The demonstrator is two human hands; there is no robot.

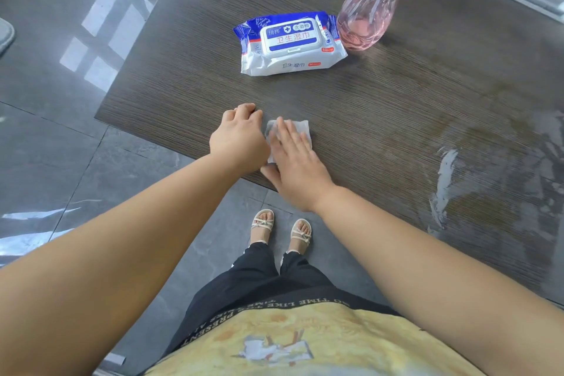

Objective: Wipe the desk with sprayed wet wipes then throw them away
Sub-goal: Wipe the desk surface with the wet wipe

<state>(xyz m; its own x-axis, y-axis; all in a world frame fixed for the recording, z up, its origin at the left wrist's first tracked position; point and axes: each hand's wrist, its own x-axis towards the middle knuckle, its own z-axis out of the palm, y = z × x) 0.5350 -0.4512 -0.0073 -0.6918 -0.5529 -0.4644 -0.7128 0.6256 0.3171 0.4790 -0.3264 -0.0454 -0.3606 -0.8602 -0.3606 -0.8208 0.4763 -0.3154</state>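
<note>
The tabletop point(396, 107) is dark matt wood grain, wet-glossy at right; pack point(290, 44) glossy plastic; bottle point(367, 12) clear plastic; floor point(61, 85) polished tile.

The wipes pack point(291, 44) lies on the desk point(198, 40), and the spray bottle point(367, 14) stands just beside its right rear corner. In front of the pack, near the desk's front edge, the wet wipe point(300, 128) lies flat on the desk under the straight fingers of the right hand point(294, 162), with the left hand point(239, 137) on the desk just left of the wipe. Wet streaks point(445, 186) lie on the desk well to the right of the pack, towards the front edge.
</note>
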